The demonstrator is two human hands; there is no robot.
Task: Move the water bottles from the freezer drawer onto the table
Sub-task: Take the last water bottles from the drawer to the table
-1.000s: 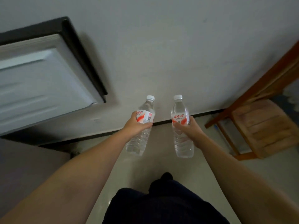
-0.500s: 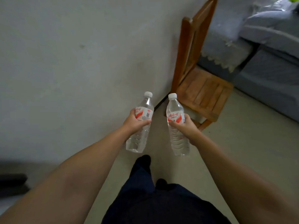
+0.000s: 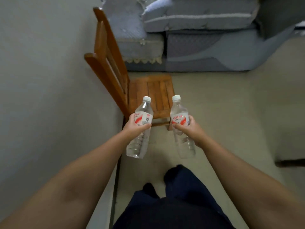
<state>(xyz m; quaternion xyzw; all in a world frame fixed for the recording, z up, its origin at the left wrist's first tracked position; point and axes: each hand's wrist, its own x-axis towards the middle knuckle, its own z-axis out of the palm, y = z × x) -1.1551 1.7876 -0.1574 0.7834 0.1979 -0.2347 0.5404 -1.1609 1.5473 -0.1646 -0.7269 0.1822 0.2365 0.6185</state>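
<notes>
Chair (image 3: pixel 148 93) now straight ahead | left hand (image 3: pixel 134 128) clamped on left bottle (image 3: pixel 140 128) | right hand (image 3: pixel 189 129) clamped on right bottle (image 3: pixel 181 128), both upright-ish.

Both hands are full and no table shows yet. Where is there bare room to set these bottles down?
The wooden chair seat, between its slatted back and the sofa, is bare. So is the floor right of the chair, in front of the sofa. The strip between wall and chair is tight.

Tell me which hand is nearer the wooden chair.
Left. The left hand sits just before the wooden chair seat; the right hand is off its right corner.
</notes>
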